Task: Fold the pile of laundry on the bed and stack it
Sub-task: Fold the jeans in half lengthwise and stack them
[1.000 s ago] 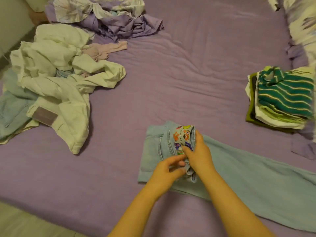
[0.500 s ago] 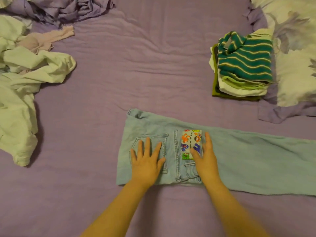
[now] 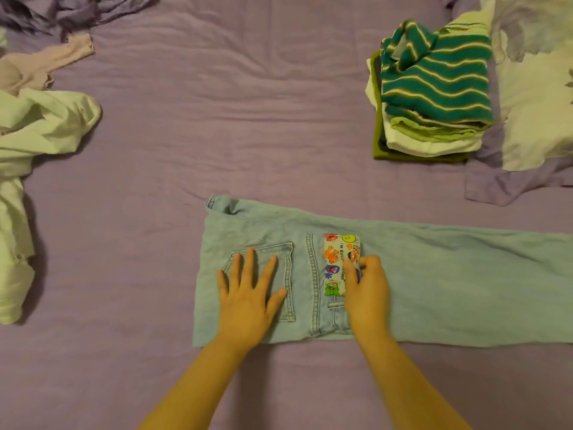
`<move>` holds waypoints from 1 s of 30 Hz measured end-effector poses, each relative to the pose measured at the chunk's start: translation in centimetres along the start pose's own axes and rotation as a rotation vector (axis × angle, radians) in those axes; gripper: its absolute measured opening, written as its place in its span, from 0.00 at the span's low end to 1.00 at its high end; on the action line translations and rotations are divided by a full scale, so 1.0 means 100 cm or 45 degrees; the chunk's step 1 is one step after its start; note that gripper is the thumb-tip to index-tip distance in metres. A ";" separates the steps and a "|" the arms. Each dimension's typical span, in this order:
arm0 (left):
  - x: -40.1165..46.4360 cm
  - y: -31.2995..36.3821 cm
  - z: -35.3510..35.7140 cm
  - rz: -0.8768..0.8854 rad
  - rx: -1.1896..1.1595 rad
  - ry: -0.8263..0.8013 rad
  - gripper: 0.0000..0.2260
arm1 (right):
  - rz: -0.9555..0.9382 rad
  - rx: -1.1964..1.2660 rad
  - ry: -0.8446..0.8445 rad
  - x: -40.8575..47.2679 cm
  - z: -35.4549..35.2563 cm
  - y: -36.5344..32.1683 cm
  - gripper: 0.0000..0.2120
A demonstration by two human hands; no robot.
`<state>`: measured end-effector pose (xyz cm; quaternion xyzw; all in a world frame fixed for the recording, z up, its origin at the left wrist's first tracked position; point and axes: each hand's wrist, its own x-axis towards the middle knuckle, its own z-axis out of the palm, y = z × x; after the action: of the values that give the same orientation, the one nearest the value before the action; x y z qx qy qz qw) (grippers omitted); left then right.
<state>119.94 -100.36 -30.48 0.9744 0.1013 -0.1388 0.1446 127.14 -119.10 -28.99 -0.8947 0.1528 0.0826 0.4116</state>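
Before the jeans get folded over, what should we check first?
1. Jeans lie flat on the bed sheet: ok.
2. Left hand presses flat on the back pocket: ok.
3. Cartoon-print piece off the jeans: not ok, it lies on them, and the right hand has curled fingers at its edge.
4. Whole leg end in view: cannot tell, it runs out of frame.
5. Folded stack ready for more, striped top uppermost: ok.
6. Unfolded pile clear of the jeans: ok.
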 end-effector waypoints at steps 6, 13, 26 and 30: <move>0.016 -0.019 0.005 -0.002 0.093 -0.051 0.32 | 0.091 0.061 -0.038 0.015 -0.015 0.008 0.10; 0.020 -0.028 0.005 0.065 0.114 -0.070 0.32 | -0.744 -0.923 -0.095 -0.004 0.004 0.019 0.26; 0.052 -0.042 -0.011 0.129 0.236 -0.253 0.37 | -0.108 -0.527 -0.143 -0.012 0.015 0.004 0.28; 0.055 -0.037 -0.011 0.124 0.218 -0.267 0.42 | -0.134 -0.512 -0.151 -0.008 0.008 -0.004 0.26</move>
<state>124.49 -95.65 -32.06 0.9671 0.0259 -0.2408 0.0774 126.51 -118.12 -29.05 -0.9591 0.0618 0.1422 0.2370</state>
